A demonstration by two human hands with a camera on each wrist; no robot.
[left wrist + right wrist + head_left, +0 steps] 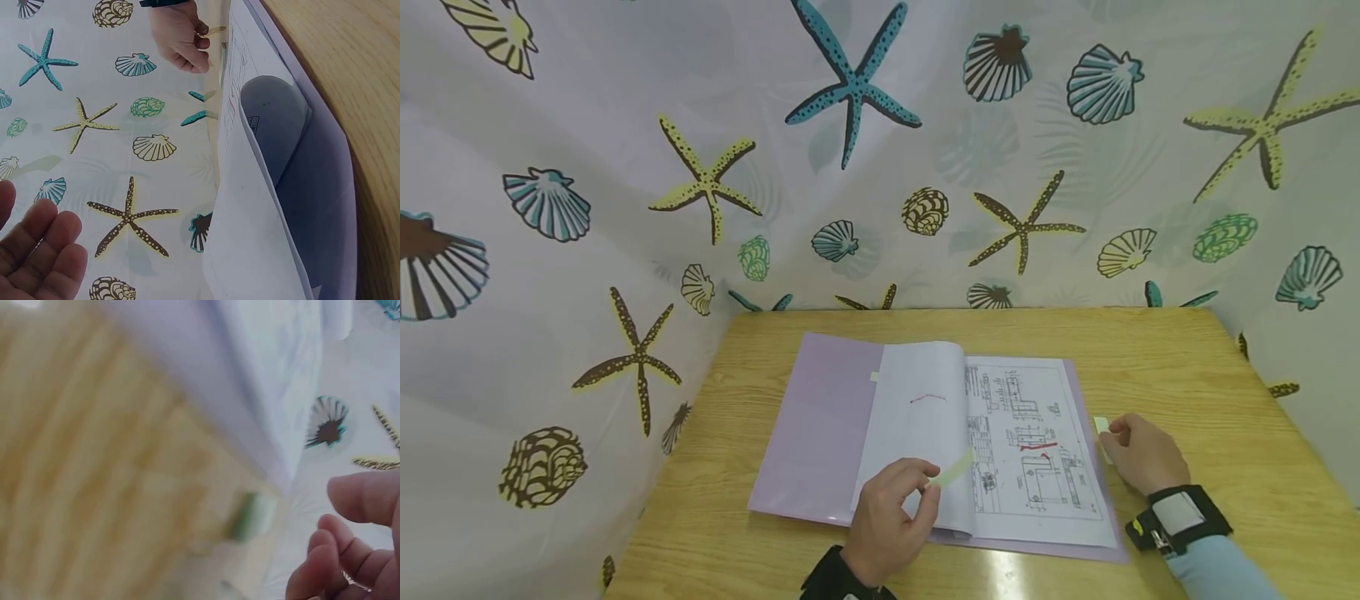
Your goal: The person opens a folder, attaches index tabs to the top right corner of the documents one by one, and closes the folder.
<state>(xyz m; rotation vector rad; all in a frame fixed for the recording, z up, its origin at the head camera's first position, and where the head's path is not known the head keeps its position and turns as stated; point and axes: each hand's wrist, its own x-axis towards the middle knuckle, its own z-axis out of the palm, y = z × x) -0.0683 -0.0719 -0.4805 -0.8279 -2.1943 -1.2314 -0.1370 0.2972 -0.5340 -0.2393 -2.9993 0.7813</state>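
Note:
A light purple folder (820,425) lies open on the wooden table. Its left leaf (917,433) is a mostly blank white sheet with a faint red line, bulging along the fold. On the right, a technical drawing sheet (1000,508) carries red marks. Over the lower part of the left leaf, my left hand (891,517) pinches a pale yellow-green sticky strip (957,468) between thumb and index finger. My right hand (1146,454) hovers beside the folder's right edge, over a small pale green sticky pad (1101,425). In the right wrist view its fingertips (315,569) look empty, apart from the pad.
A small pale tab (874,377) sticks out at the left leaf's outer edge. Behind and beside the table (1165,358) hangs a white curtain (880,200) printed with shells and starfish. Both wrists wear black straps (1206,512).

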